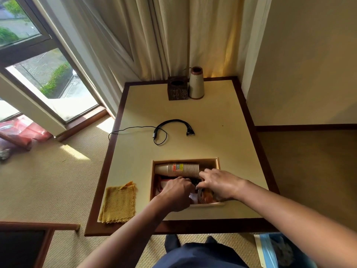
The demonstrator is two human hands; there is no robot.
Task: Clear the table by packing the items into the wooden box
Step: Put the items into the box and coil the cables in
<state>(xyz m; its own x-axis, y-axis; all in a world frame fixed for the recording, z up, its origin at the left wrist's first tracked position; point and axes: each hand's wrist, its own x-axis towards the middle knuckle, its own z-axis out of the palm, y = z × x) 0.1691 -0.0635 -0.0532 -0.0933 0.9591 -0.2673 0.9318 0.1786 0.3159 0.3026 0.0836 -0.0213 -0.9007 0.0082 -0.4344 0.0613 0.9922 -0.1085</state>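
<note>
Inside the shallow light wooden box (185,161), which sits toward the near edge of the cream-topped, dark-framed desk (212,132), both hands are engaged. The left hand (176,192) and right hand (218,183) reach among the contents with fingers curled; whether either grips anything cannot be told. Along the box's far wall a stack of brown paper cups (179,169) lies on its side. Assessment: packing partly done. Outstanding: a black multi-headed cable (170,126) loose beyond the box, one strand trailing off the desk's left edge, and a folded yellow woven cloth (118,203) just left of the box. Well beyond the box stand a dark square tissue holder (177,90) and a cream conical vase (196,84); their inclusion is uncertain. The cup stack fills the box's far side, so remaining room is judged tight.
</note>
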